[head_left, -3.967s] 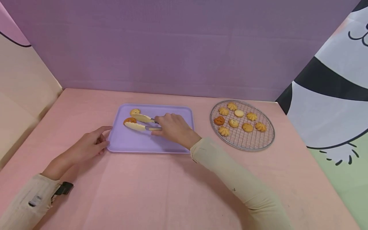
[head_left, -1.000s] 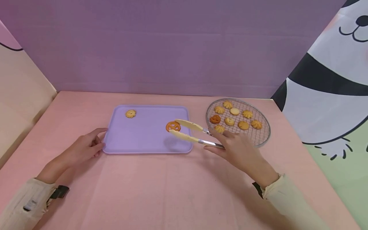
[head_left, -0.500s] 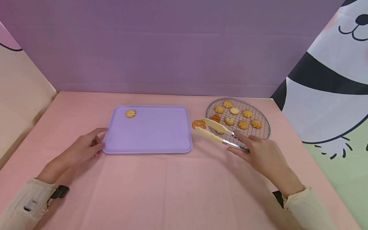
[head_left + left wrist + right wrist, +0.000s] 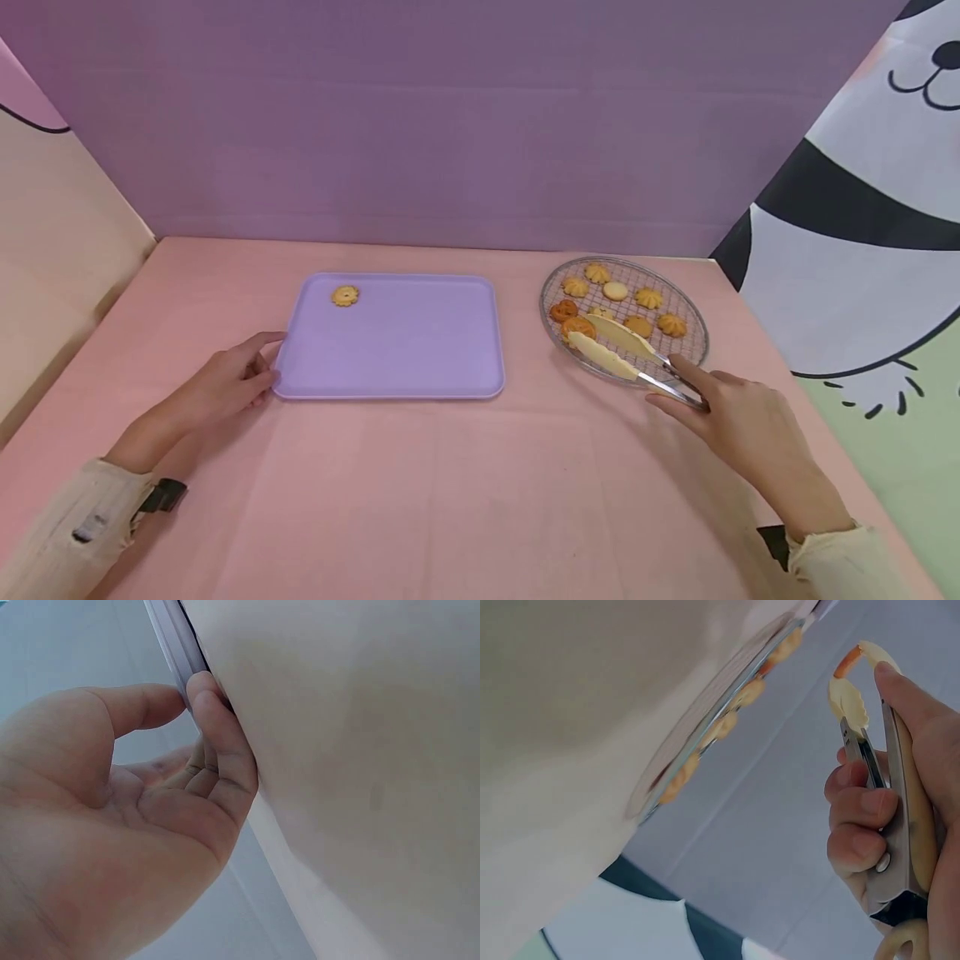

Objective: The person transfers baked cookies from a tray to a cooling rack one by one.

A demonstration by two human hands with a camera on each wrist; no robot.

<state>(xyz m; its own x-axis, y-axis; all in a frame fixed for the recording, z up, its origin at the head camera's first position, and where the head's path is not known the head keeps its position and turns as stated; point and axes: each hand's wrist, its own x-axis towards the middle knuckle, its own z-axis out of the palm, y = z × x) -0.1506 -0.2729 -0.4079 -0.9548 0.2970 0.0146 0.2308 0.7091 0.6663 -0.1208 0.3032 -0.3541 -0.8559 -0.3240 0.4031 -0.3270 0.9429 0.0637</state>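
My right hand [image 4: 750,421] grips metal tongs [image 4: 603,358] with cream tips, its fingers wrapped round the arms in the right wrist view. Between the tips is a brown pretzel-shaped cookie [image 4: 577,327], held above the front left of a round wire rack [image 4: 675,365] and covering part of a cookie below. My left hand [image 4: 221,383] has thumb and fingertips at the left rim of a lilac tray [image 4: 397,358]; the left wrist view shows the fingers bent around that rim. One round scalloped cookie [image 4: 345,296] lies at the tray's upper left.
Several cookies lie on the rack, among them another brown pretzel-shaped cookie [image 4: 564,311], a pale round cookie [image 4: 615,291] and a swirled cookie [image 4: 672,325]. The table [image 4: 375,483] has a pink cover. A purple wall [image 4: 450,142] stands behind it.
The tongs have lifted the pretzel-shaped cookie from the tray's left side and carried it right, past the tray's edge, to over the rack. My left hand has stayed at the tray's left rim.
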